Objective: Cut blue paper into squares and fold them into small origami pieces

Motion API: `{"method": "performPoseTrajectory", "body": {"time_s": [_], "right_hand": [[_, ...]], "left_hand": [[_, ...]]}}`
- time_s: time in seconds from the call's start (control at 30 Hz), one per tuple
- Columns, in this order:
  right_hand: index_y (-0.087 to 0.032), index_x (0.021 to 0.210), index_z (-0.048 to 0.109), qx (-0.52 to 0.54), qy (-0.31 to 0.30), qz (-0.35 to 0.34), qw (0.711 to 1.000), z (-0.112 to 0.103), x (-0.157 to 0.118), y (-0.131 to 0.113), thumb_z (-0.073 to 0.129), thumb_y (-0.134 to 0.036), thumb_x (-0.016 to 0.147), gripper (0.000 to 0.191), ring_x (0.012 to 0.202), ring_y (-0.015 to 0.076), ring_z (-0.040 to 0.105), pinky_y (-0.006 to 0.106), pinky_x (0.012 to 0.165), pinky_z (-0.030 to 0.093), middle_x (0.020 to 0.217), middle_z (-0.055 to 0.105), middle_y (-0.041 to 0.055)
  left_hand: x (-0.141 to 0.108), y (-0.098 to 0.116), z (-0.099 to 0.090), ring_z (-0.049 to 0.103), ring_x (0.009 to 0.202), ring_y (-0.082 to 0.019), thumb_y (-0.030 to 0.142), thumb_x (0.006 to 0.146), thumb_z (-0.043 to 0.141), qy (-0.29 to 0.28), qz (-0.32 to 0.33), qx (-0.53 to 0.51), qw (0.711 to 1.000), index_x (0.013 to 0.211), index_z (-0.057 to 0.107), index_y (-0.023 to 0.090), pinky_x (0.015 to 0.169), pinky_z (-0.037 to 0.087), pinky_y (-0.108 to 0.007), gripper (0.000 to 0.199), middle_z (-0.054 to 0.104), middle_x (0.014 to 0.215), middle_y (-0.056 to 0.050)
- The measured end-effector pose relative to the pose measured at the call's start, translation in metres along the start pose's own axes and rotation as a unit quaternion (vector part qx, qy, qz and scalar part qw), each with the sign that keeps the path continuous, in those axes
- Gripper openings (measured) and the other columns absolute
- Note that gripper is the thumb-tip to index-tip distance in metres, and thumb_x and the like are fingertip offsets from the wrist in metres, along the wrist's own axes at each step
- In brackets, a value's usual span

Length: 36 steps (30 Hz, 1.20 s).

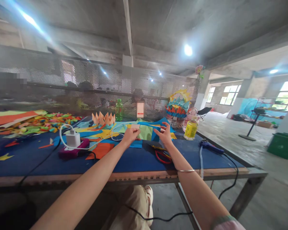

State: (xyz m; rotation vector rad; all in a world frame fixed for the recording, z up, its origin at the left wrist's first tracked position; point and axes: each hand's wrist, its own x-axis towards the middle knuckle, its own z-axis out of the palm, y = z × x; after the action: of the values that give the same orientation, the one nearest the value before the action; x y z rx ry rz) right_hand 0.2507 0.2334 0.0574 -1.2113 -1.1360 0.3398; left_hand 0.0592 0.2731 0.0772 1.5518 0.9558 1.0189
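Above the blue tabletop, my left hand point(131, 135) pinches the left edge of a light green sheet of paper point(146, 132). Beside the sheet's right end is my right hand point(165, 134), its thumb and fingers spread apart; a piece of blue paper point(155, 134) lies by its thumb, and whether they touch I cannot tell. Under my right wrist is a tool with red loop handles point(163, 157), partly hidden by my forearm. An orange paper sheet point(100, 150) and several blue and yellow paper pieces lie around my left hand.
A white charger point(73, 139) sits in a purple power strip point(74, 150). Colourful paper scraps point(48, 123) and a peach paper crown point(103, 118) are at left. Stacked crowns point(178, 107), a yellow-labelled bottle point(191, 130) and a glue gun point(212, 147) stand or lie at right.
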Motion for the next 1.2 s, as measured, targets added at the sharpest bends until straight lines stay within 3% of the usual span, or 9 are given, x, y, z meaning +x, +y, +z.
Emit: {"method": "performPoseTrajectory", "body": {"time_s": [0.13,0.2,0.4,0.57,1.2], "right_hand": [[-0.022,0.084,0.064,-0.054,-0.011,-0.082,0.995,-0.0002,-0.0029,-0.005,0.074,-0.037,0.067,0.025,0.105,0.0246,0.051,0.038,0.095,0.04,0.096,0.064,0.0052],[-0.022,0.079,0.065,-0.077,-0.013,-0.105,0.991,-0.0002,-0.0032,-0.0051,0.073,-0.035,0.068,0.018,0.107,0.0258,0.049,0.04,0.099,0.037,0.094,0.064,0.0059],[-0.018,0.084,0.064,-0.124,-0.035,-0.13,0.983,-0.0003,0.0006,0.0009,0.068,-0.034,0.08,0.017,0.102,0.0226,0.055,0.042,0.095,0.041,0.096,0.064,0.0061],[-0.014,0.1,0.063,-0.148,-0.076,-0.135,0.977,-0.0005,0.0008,0.0009,0.058,-0.034,0.091,0.022,0.094,0.0187,0.062,0.04,0.085,0.05,0.104,0.064,0.0054],[-0.014,0.097,0.063,-0.156,-0.061,-0.12,0.979,-0.0015,-0.0006,0.0005,0.059,-0.033,0.091,0.02,0.09,0.0177,0.063,0.039,0.083,0.052,0.099,0.065,0.0046]], "left_hand": [[0.0005,-0.0021,-0.0002,0.063,0.083,-0.017,0.029,0.091,0.059,-0.013,0.021,0.01,1.0,0.105,0.061,0.013,0.07,0.055,-0.033,0.022,0.063,0.1,-0.005],[0.0018,-0.0037,-0.0003,0.063,0.082,-0.017,0.029,0.091,0.059,-0.02,0.025,0.013,0.999,0.104,0.061,0.013,0.07,0.055,-0.033,0.021,0.063,0.1,-0.005],[0.0052,-0.0077,0.0006,0.063,0.082,-0.017,0.029,0.091,0.059,-0.037,0.019,0.013,0.999,0.103,0.062,0.013,0.07,0.055,-0.033,0.02,0.063,0.099,-0.004],[0.0021,-0.0061,0.0016,0.063,0.079,-0.016,0.029,0.091,0.058,-0.051,0.006,0.018,0.999,0.103,0.061,0.013,0.067,0.055,-0.031,0.02,0.063,0.098,-0.005],[-0.0014,-0.0028,0.0022,0.062,0.075,-0.014,0.028,0.091,0.058,-0.064,0.004,0.042,0.997,0.101,0.061,0.013,0.064,0.055,-0.029,0.019,0.063,0.094,-0.003]]}}
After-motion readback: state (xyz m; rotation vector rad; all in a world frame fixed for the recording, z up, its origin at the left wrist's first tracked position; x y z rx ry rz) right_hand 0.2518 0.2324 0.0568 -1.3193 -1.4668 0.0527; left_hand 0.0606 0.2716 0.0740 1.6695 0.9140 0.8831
